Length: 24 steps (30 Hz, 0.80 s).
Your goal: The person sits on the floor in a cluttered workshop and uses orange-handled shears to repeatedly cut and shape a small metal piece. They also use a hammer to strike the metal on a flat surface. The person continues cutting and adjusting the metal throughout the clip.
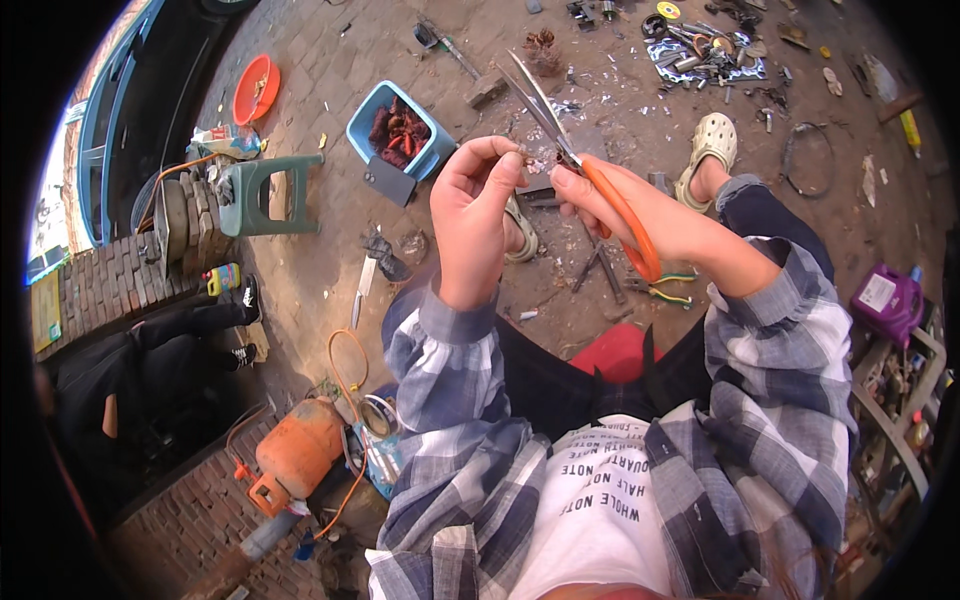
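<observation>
My right hand (650, 205) is closed around the orange handles of a pair of scissors (552, 118). Their long metal blades point up and to the left, slightly apart. My left hand (472, 220) is raised beside them, thumb and forefinger pinched together. Whatever sits between those fingertips is too small to make out. On the ground beyond my left hand stands a light blue bin (436, 157) with dark reddish tangled material inside. A pair of pliers (665, 290) with green and yellow grips lies below my right forearm.
A knife (363, 290) lies on the ground at the left, near a green stool (240, 195) and an orange bowl (246, 92). Metal parts (705, 52) are heaped at the far right. An orange gas cylinder (300, 440) lies lower left; a person's legs (195, 322) show behind it.
</observation>
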Each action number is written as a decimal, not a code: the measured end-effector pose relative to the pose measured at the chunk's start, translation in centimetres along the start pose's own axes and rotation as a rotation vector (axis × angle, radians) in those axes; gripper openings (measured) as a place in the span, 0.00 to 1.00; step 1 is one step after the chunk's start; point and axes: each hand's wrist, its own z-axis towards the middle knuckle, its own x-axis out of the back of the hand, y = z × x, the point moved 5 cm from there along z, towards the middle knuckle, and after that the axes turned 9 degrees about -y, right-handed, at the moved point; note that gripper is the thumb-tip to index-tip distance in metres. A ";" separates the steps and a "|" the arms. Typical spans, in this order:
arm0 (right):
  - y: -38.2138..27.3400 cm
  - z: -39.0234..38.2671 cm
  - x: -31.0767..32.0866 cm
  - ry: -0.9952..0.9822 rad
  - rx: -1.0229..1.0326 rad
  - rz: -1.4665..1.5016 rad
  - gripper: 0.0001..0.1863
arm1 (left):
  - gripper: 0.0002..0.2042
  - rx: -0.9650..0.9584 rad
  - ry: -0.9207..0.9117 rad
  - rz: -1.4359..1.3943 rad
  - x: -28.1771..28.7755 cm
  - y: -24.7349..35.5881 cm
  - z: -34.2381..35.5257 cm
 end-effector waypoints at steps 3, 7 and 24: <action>-0.3 0.1 1.0 0.150 0.038 0.088 0.24 | 0.06 0.006 0.004 -0.072 -0.6 0.3 0.0; -0.5 0.2 2.3 0.331 0.186 0.021 0.15 | 0.06 0.011 -0.016 -0.045 -1.1 0.5 -0.1; -1.0 0.2 2.7 0.246 0.155 0.272 0.12 | 0.05 -0.149 -0.046 0.287 -2.2 1.0 -0.6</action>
